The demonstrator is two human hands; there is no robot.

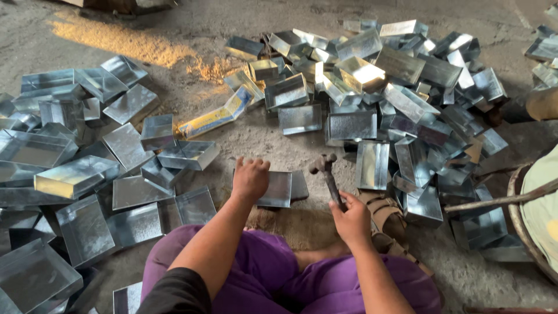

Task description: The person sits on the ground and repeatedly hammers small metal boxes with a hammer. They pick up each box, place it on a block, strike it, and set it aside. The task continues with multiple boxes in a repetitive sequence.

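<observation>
I sit on the ground in purple trousers. My left hand [250, 177] presses down on a shiny sheet-metal tray [278, 189] that lies on a dark flat block [300, 185] in front of my knees. My right hand [350, 218] grips the handle of a small hammer [326, 172], its head raised just to the right of the tray and above the ground. A sandalled foot [388, 218] lies beside my right hand.
A heap of shallow metal trays [70, 174] lies to the left, and a larger heap [395, 99] fills the far right. A yellow-and-blue strip [218, 116] lies between them. At the right edge are a rusty round rim [517, 221] and a metal rod [500, 200].
</observation>
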